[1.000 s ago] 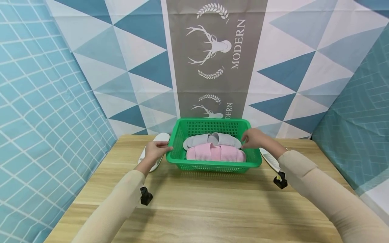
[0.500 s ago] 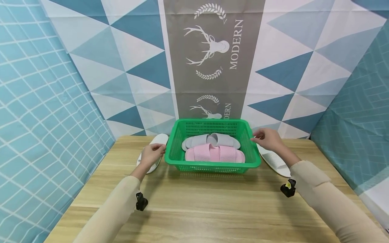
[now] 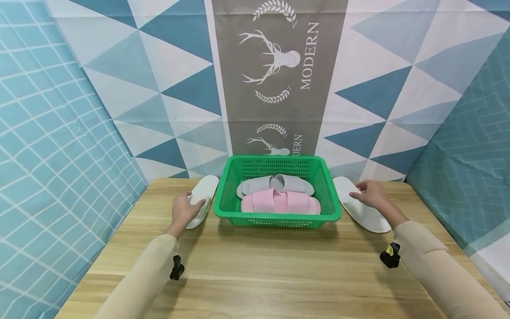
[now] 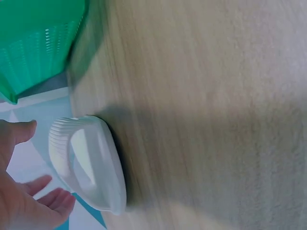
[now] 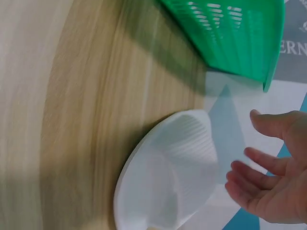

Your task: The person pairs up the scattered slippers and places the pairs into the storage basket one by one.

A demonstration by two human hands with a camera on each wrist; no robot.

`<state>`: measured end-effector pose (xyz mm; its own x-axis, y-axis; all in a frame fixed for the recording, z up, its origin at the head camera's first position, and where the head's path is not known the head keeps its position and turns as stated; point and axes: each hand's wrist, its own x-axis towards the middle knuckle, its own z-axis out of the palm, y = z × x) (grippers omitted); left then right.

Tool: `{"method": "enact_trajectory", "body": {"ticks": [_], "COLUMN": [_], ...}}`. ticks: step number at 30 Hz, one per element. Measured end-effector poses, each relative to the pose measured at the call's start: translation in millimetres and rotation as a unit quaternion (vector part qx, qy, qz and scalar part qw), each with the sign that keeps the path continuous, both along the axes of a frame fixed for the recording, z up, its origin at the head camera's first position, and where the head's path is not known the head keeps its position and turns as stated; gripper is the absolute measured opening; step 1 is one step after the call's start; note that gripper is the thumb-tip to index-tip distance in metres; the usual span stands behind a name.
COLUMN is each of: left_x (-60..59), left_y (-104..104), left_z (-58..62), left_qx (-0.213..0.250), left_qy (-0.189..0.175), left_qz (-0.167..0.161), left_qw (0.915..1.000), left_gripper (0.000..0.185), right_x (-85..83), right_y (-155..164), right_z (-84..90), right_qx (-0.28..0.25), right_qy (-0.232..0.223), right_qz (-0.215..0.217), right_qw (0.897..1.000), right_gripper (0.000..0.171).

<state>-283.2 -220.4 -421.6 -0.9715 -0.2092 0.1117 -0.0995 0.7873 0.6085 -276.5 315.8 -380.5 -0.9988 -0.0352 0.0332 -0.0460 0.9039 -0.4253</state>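
Note:
A green plastic basket [image 3: 279, 220] stands at the back of the wooden table [image 3: 279, 270]. A grey pair of slippers [image 3: 275, 184] and a pink pair [image 3: 280, 202] lie in it. One white slipper [image 3: 204, 198] lies left of the basket and another white slipper [image 3: 363, 212] lies to its right. My left hand [image 3: 185, 209] hovers over the left slipper [image 4: 88, 163], fingers [image 4: 53, 201] straight and spread. My right hand [image 3: 367, 193] reaches over the toe end of the right slipper [image 5: 168, 177], its fingers [image 5: 268, 189] also spread. Neither hand grips anything.
Patterned blue, white and grey cloth hangs close behind and on both sides of the table. The basket's wall [image 4: 41, 48] is near the left slipper, and its corner [image 5: 230, 33] is near the right one. Bare wood fills the table's front half.
Both hands have come away from the basket's sides and moved outward, the left to the left white slipper, the right to the right one. The basket has stayed put.

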Motion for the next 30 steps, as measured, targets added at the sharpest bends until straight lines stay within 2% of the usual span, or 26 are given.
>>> {"method": "enact_trajectory", "body": {"ticks": [6,12,14,20,24,27,30], "left_x": [-3.4,-7.0,-7.4,-10.1,-15.6,-19.9,-21.8], "left_y": [-5,-11,-12,-11,-13,-14,-13], "left_z": [-5.6,-10.7,-11.9,-13.3,-15.3,-17.9,-18.6], "left_qx": [-0.011,-0.038,-0.044,-0.051,-0.056,-0.062,-0.059], "left_qy": [-0.01,-0.042,-0.055,-0.095,-0.115,-0.112,-0.117], "left_qz": [0.019,0.02,0.02,0.016,0.009,0.008,0.009], "left_qw": [0.9997,0.9982,0.9973,0.994,0.9918,0.9918,0.9913], "left_gripper": [0.076,0.077,0.078,0.088,0.098,0.109,0.112], "right_x": [0.1,0.4,0.5,-0.1,-0.5,-1.7,-3.3], "right_y": [12,16,17,15,12,11,11], "right_z": [-7.2,-11.7,-14.0,-21.7,-25.1,-28.3,-32.8], "right_qx": [0.043,0.062,0.061,0.062,0.071,0.07,0.061], "right_qy": [-0.058,-0.089,-0.093,-0.104,-0.114,-0.115,-0.111], "right_qz": [-0.016,-0.028,-0.036,-0.069,-0.088,-0.099,-0.106], "right_qw": [0.997,0.994,0.993,0.99,0.987,0.986,0.986], "right_gripper": [0.071,0.085,0.082,0.056,0.061,0.065,0.068]}}
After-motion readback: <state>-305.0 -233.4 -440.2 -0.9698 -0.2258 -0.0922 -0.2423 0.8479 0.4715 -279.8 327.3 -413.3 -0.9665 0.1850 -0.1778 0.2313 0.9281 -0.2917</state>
